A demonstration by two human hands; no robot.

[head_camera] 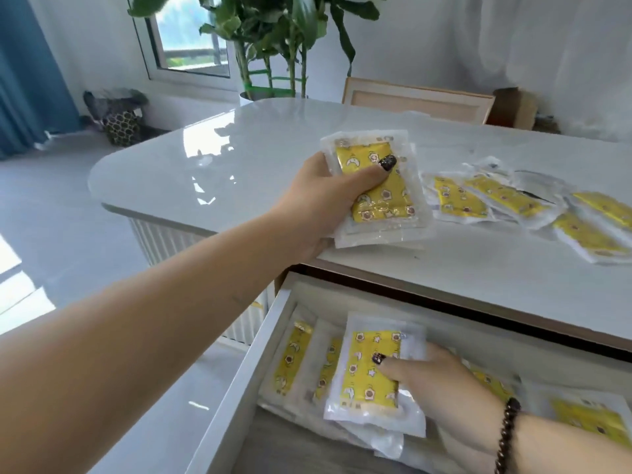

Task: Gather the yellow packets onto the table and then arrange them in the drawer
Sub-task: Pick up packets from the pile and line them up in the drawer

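In the drawer (239, 388), the right hand (441, 381) pinches a yellow packet (372, 367); it should lie flush beside its neighbours. Above the drawer, the left hand (328, 200) grasps a small stack (379, 193).

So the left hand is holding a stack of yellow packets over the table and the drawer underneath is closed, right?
Not quite: the white drawer is open, with yellow packets inside, as the head view shows. The left hand does hold a stack of yellow patterned packets in clear wrappers over the glossy white table.
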